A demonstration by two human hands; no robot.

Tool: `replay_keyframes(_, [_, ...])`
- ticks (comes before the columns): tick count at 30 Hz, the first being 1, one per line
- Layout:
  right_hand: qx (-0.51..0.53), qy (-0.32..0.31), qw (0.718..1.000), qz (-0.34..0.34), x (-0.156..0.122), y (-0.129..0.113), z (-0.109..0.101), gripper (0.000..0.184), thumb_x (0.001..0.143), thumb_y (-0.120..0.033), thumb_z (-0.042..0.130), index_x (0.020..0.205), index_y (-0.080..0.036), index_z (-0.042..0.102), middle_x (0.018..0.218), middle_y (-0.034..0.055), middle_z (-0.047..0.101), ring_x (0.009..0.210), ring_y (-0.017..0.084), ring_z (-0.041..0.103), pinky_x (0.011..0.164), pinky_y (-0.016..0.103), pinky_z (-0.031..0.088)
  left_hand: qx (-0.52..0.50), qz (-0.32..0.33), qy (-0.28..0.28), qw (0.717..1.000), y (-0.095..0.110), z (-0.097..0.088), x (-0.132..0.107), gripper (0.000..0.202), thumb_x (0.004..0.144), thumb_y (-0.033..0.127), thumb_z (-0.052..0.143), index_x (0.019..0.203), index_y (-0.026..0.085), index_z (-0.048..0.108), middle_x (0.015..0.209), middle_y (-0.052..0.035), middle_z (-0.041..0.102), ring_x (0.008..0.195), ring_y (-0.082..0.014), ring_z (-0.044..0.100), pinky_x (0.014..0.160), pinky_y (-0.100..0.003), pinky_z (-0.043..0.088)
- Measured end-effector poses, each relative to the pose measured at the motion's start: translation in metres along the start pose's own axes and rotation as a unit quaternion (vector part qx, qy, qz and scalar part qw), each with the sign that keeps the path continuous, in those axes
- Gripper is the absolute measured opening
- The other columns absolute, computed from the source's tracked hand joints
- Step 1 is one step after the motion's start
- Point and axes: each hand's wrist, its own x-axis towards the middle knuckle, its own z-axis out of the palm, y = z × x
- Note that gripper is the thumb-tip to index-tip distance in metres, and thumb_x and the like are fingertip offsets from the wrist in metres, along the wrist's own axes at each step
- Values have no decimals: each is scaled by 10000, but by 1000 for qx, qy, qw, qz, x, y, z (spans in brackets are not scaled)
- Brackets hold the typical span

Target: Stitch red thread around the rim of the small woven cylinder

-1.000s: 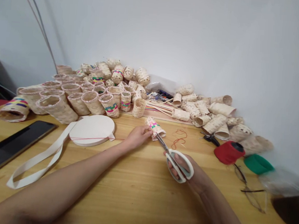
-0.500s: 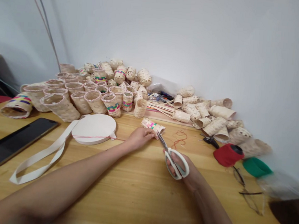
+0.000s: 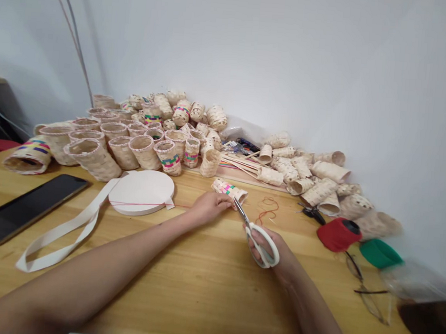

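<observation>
A small woven basket (image 3: 229, 189) with pink and green bands lies on its side on the table, its mouth facing right. My left hand (image 3: 211, 207) pinches with thumb and fingers at the basket's near rim; exactly what is between the fingertips is too small to see. White-handled scissors (image 3: 263, 246) are in my right hand (image 3: 280, 254), blades pointing up and left. Their tips touch or nearly touch the rim by my left fingertips. A red thread (image 3: 181, 205) runs from the left toward my left hand. Loose orange-red thread (image 3: 268, 210) lies right of the basket.
A white ribbon roll (image 3: 144, 191) and a phone (image 3: 30, 206) lie at left. Woven baskets (image 3: 143, 148) crowd the back; plainer ones (image 3: 319, 190) pile at right. Nearby are a red thread cone (image 3: 335, 234), a green piece (image 3: 380, 253) and glasses (image 3: 369, 297).
The scissor blades look closer together than before. The whole view has shifted slightly; my left hand stays at the basket's rim.
</observation>
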Motion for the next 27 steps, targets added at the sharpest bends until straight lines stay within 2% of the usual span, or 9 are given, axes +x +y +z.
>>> replay_keyframes(7, [-32, 12, 999, 3, 1, 0, 0, 448, 719, -483, 702, 987, -142, 589, 592, -50, 493, 398, 41, 359, 366, 178, 248, 10, 4, -3, 1000, 1, 0, 0, 285, 868, 336, 485, 931, 210, 733, 946, -6, 736, 868, -197, 630, 767, -241, 451])
replay_keyframes(13, [-34, 20, 999, -5, 2, 0, 1, 450, 683, -512, 720, 930, -154, 604, 596, -48, 492, 407, 48, 366, 379, 194, 240, 9, 7, 0, 1000, 2, 1, -1, 285, 870, 335, 487, 932, 207, 734, 930, -9, 739, 849, -193, 631, 753, -239, 445])
replay_keyframes(19, [-15, 34, 998, -41, 5, 1, -6, 436, 710, -538, 689, 922, -167, 601, 588, -43, 472, 418, 59, 361, 384, 201, 230, -12, 27, -11, 1000, 4, -1, -3, 278, 869, 335, 488, 906, 205, 731, 940, -3, 736, 860, -184, 629, 768, -237, 435])
replay_keyframes(23, [51, 15, 996, -74, -7, -7, -16, 403, 774, -528, 629, 970, -178, 592, 684, -5, 524, 508, 82, 426, 432, 202, 310, -17, 15, 8, 1000, -2, -8, 2, 294, 862, 332, 470, 845, 150, 700, 802, -26, 709, 742, -180, 601, 682, -247, 434])
replay_keyframes(27, [-6, -21, 998, -63, -21, -19, -26, 380, 792, -506, 627, 967, -172, 580, 714, 8, 544, 523, 87, 435, 447, 204, 334, -22, 8, 11, 1000, -7, -14, 6, 300, 853, 360, 479, 836, 140, 683, 803, -35, 688, 739, -177, 584, 672, -247, 421])
